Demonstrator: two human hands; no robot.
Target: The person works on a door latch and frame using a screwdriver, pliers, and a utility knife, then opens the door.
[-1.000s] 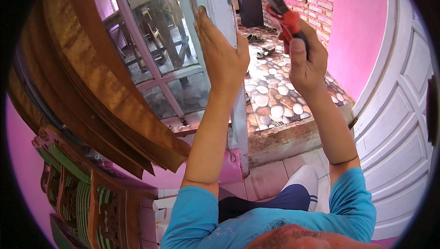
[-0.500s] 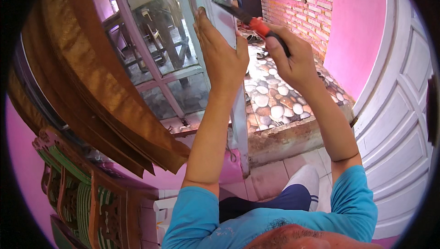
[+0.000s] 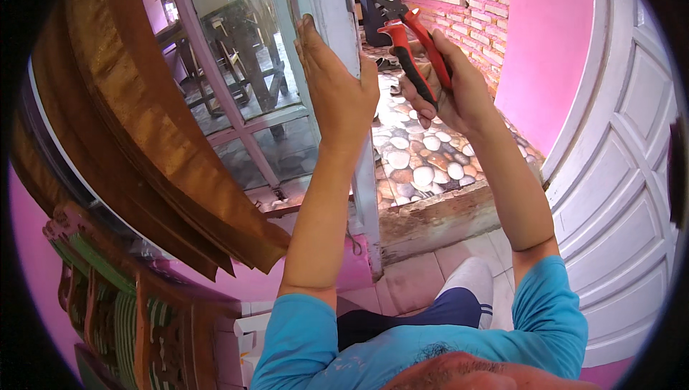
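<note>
A pair of pliers (image 3: 395, 11) with dark jaws and red-and-black handles is gripped in my right hand (image 3: 459, 92). Its jaws point up and to the left, beside the upper part of the pale door post (image 3: 369, 182). Both handles are visible, slightly apart, with my fingers around them. My left hand (image 3: 334, 96) lies against the post with its fingers stretched upward and the thumb apart. Whether anything sits under that palm is hidden.
Left of the post is a paned window (image 3: 247, 123) with a brown curtain (image 3: 154, 139). A carved wooden bench (image 3: 136, 304) stands at lower left. A white panelled door (image 3: 624, 167) is on the right. A raised step (image 3: 438, 225) leads to a pebble-patterned floor (image 3: 430, 153).
My right hand has turned the pliers from edge-on, so their broad side and both handles now show. The jaws sit higher. My left hand stays against the post.
</note>
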